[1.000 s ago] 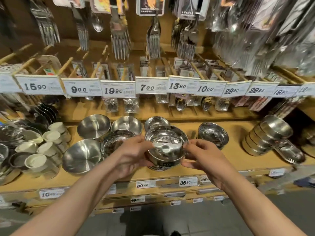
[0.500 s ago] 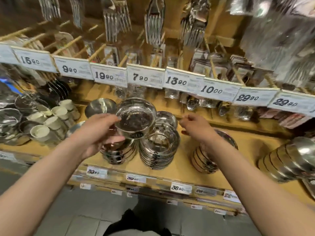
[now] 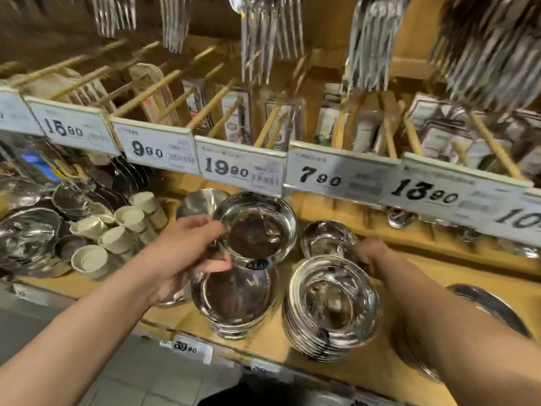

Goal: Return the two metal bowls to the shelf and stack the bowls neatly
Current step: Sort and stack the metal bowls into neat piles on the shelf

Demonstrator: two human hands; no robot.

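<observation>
My left hand (image 3: 187, 250) grips a shiny metal bowl (image 3: 257, 227) by its left rim and holds it tilted above a stack of wider metal bowls (image 3: 234, 300) on the wooden shelf (image 3: 263, 344). To the right stands a second stack of metal bowls (image 3: 330, 306). Behind that stack sits a small metal bowl (image 3: 325, 241), and my right hand (image 3: 371, 253) reaches to its right side, fingers partly hidden by the stack. Whether the right hand grips anything cannot be told.
Cream ceramic cups (image 3: 117, 232) and dark and metal dishes (image 3: 26, 232) crowd the shelf's left. A metal plate (image 3: 486, 306) lies at the right. Price tags (image 3: 240, 168) hang on a rail just above the bowls, with packaged cutlery (image 3: 272, 30) overhead.
My left hand has carried the bowl alone toward the left stack and the camera has moved closer. My right hand let go earlier and has reached back beside the small rear bowl.
</observation>
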